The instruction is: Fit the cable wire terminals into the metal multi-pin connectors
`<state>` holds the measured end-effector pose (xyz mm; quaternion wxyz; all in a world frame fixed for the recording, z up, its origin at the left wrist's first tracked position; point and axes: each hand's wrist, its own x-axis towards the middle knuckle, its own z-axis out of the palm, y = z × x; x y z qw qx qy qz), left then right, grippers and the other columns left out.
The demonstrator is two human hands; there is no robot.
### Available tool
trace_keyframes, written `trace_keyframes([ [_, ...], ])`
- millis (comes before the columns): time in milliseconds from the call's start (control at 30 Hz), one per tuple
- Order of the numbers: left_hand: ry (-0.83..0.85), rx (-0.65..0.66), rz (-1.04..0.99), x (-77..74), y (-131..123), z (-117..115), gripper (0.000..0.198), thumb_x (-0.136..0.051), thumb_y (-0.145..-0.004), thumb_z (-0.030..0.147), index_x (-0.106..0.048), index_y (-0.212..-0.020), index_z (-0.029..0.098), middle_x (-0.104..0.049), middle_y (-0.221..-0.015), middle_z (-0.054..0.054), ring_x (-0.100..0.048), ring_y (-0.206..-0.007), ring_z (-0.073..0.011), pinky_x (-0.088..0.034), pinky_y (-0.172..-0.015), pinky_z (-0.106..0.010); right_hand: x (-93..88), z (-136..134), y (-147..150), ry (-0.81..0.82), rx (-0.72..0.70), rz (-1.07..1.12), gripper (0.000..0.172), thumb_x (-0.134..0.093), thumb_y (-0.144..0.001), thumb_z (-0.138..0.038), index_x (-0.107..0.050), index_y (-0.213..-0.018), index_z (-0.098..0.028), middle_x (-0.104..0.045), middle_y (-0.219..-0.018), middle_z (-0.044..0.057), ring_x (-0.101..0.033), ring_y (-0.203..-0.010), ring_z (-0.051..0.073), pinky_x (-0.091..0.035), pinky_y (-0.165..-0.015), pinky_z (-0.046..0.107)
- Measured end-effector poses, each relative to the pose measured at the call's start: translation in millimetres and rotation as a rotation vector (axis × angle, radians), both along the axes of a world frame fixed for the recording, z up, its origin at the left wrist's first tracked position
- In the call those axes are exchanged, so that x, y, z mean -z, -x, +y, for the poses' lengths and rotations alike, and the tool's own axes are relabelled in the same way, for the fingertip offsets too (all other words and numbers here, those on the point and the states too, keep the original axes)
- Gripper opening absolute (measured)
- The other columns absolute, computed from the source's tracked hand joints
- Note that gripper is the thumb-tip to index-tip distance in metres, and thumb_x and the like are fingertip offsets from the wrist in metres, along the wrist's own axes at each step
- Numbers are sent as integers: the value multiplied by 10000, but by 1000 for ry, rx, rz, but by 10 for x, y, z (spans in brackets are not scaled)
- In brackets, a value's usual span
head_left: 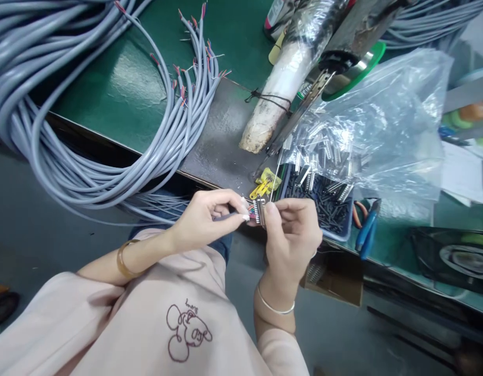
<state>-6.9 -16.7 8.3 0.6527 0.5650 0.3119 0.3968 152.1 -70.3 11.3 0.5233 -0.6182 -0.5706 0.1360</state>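
My left hand (210,216) is closed on the end of a grey cable, its fingertips capped in white at the thumb and forefinger. Thin coloured wires fan out from that end to a small metal multi-pin connector (259,211). The connector's right side is pinched between the thumb and fingers of my right hand (290,227). Wires and pins touch or nearly touch; whether they are joined I cannot tell. Just beyond the connector lie yellow tweezer-like clips (265,184) on the dark board. My palms hide part of the cable.
Many grey cables (155,156) with stripped ends lie coiled at left. A soldering iron (304,109) points down beside a plastic-wrapped white roll (276,94). A blue bin (345,232) holds small black parts, under a clear bag (398,120) of connectors. Pliers (369,230) lie at right.
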Motion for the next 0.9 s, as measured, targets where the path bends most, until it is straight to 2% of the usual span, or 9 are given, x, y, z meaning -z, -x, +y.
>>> trace_keyframes([
  [100, 255, -19, -55, -14, -30, 44, 106, -746, -745, 190, -653, -742, 140, -656, -648, -5, -474, -415, -38, -381, -392, -158, 99, -18, -3, -177, 105, -122, 80, -661, -923, -168, -596, -937, -212, -734, -862, -19, -738, -709, 116, -589, -584, 199],
  [233, 367, -4, -108, -23, -57, 129, 177, -785, -707, 188, -612, -720, 150, -559, -510, 51, -424, -363, -26, -306, -358, -135, 182, 1, 9, -261, 49, -294, 124, -692, -882, -117, -623, -922, -212, -768, -950, 20, -767, -890, 168, -641, -705, 279],
  [400, 275, -102, -71, 31, -131, 170, 172, -774, -703, 183, -604, -708, 158, -548, -525, 49, -406, -361, -25, -288, -362, -151, 173, 65, 46, -308, 75, -479, 175, -719, -844, -65, -622, -882, -207, -797, -955, 36, -768, -835, 136, -631, -750, 242],
  [633, 126, -266, -24, 20, -254, 244, 137, -721, -688, 161, -585, -679, 160, -633, -698, 5, -416, -471, -21, -264, -411, -159, 143, 191, 43, -285, 80, -490, 189, -712, -844, -76, -593, -845, -223, -801, -994, 19, -769, -862, 140, -628, -769, 251],
  [900, 142, -248, -1, 1, -279, 321, 147, -716, -704, 173, -571, -684, 157, -667, -784, -9, -411, -459, -11, -293, -397, -159, 152, 316, -7, -290, 70, -435, 186, -730, -840, -81, -605, -841, -219, -797, -957, 16, -771, -856, 145, -623, -772, 265],
])
